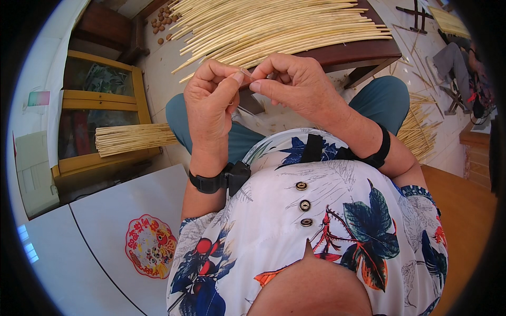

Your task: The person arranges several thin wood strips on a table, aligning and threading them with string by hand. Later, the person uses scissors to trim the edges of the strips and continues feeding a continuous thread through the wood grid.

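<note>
My left hand (pixel 211 102) and my right hand (pixel 298 84) are raised in front of my lap, fingertips almost meeting. Both are closed in a pinch, thumb against forefinger. A thin pale strand (pixel 245 71) runs between the fingertips; it looks like thread, but it is too fine to make out its kind for certain. Just beyond my hands, a wide layer of pale, slender sticks (pixel 279 26) lies side by side on a dark red-brown wooden table (pixel 363 50). Several stick ends reach past its left side, close to my left hand.
A bundle of sticks (pixel 134 139) lies left of my knee, before a wooden glass-fronted cabinet (pixel 100 99). More sticks (pixel 419 126) are at my right. Several round brown things (pixel 161 23) lie on the floor. A person (pixel 456 66) sits at the far right.
</note>
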A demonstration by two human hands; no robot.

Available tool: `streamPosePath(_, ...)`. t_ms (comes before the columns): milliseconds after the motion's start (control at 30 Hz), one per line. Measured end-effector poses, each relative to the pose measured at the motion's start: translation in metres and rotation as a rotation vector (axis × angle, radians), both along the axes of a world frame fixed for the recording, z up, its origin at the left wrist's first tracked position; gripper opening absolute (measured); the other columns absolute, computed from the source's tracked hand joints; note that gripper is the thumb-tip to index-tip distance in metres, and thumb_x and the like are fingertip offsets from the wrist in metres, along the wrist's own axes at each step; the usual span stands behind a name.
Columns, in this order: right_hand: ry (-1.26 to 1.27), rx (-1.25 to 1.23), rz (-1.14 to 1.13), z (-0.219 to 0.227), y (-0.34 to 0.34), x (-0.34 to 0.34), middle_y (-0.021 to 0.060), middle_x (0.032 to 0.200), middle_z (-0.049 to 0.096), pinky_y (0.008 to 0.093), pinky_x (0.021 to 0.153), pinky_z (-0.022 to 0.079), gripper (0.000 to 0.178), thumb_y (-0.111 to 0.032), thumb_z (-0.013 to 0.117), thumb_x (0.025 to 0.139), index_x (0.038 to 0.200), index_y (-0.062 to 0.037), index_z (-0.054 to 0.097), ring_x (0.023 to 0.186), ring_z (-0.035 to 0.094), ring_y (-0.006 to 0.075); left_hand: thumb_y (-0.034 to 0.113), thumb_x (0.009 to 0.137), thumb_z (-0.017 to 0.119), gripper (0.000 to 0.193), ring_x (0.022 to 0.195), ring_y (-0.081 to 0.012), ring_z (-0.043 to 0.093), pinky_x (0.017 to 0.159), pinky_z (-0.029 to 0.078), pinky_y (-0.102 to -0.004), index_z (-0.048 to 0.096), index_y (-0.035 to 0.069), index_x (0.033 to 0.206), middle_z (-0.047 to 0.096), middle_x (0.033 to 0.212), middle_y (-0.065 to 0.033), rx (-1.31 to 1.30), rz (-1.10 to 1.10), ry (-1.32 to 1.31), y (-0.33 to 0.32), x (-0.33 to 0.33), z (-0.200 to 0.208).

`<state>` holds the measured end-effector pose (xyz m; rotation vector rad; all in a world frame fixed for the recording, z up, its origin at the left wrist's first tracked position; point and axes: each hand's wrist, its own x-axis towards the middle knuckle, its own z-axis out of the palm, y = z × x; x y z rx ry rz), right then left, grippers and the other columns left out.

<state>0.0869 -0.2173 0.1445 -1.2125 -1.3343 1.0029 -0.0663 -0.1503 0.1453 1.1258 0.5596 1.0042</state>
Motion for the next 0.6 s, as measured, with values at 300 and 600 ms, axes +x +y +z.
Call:
streamPosePath(300,-0.030,0.039,-0.013,-0.0020,0.0006,-0.0001,-0.0024,0.072,0.057,0.0156,0.053,0.040,0.012,-0.010,0.063,0.083,0.092,-0.0018,0.061,0.061,0.050,0.0016,0.000,0.079,0.058,0.001,0.043,-0.0020,0.040,0.038,0.028,-0.0149,0.058,0.000,0.078,0.065,0.074,-0.0111,-0.023,-0.034,0.015,0.0013,-0.0024,-0.0020)
streamPosePath(600,0.052,0.000,-0.061,0.0013,-0.0010,-0.0015,-0.0026,0.074,0.057,0.0161,0.053,0.040,0.011,-0.009,0.063,0.083,0.091,-0.0014,0.061,0.061,0.049,0.0016,0.000,0.079,0.058,0.001,0.043,-0.0021,0.040,0.038,0.027,-0.0151,0.058,-0.001,0.080,0.065,0.076,-0.0115,-0.034,-0.052,-0.008,0.0025,-0.0038,-0.0045)
